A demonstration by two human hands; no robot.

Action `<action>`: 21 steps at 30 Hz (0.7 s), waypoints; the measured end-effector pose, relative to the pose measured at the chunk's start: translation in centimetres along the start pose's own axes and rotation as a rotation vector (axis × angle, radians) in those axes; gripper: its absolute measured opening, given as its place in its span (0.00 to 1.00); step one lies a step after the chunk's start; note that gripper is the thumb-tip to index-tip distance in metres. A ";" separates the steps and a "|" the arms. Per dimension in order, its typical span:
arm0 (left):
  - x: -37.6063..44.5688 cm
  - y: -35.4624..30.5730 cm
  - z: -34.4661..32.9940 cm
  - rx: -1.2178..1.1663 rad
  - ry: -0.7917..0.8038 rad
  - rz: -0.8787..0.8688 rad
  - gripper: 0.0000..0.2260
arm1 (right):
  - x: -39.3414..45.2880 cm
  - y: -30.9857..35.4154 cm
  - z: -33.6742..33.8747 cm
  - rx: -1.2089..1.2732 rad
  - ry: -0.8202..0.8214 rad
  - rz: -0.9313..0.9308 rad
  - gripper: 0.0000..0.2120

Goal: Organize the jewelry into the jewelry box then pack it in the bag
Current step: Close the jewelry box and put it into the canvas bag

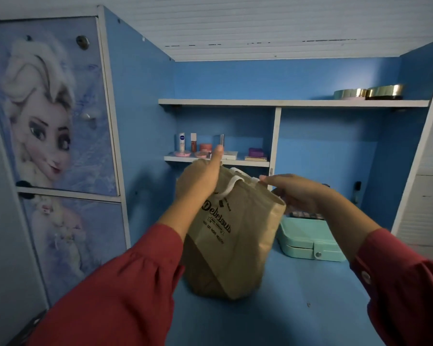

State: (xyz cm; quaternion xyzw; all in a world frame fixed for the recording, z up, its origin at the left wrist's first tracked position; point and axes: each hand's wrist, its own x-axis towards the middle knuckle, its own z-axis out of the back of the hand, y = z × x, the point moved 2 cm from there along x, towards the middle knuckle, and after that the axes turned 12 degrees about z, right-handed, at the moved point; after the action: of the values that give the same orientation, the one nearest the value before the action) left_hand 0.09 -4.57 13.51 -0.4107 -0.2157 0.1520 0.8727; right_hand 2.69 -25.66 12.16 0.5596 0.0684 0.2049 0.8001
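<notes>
Both hands (198, 181) (298, 193) gripping paper bag (233, 236) rim, upright mid-counter (310, 295); mint jewelry box (308, 239) closed, just right.

Matt paper bag (233, 236), glossy metal tins (369, 92)

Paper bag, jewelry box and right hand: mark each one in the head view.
paper bag (231, 236): head view, on its printed brown front.
jewelry box (308, 237): head view, on the mint lid's top.
right hand (294, 192): head view, on the back of the hand at the bag's rim.
</notes>
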 end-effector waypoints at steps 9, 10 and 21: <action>1.4 -2.8 -0.3 0.473 0.188 0.063 0.18 | -0.2 1.3 -2.5 -0.427 -0.121 0.020 0.27; 1.4 -3.0 -0.2 0.485 0.170 0.045 0.17 | -0.1 1.2 -2.5 -0.461 -0.158 0.019 0.27; 1.8 -4.9 -0.3 0.541 0.119 -0.207 0.05 | -1.3 3.1 -3.6 -0.797 0.008 0.280 0.14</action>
State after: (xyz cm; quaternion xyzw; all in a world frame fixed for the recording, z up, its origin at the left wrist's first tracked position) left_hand 2.17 -6.96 17.59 -0.1472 -0.1565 0.0899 0.9725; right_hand -0.47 -22.17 13.55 0.2093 -0.0897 0.3244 0.9181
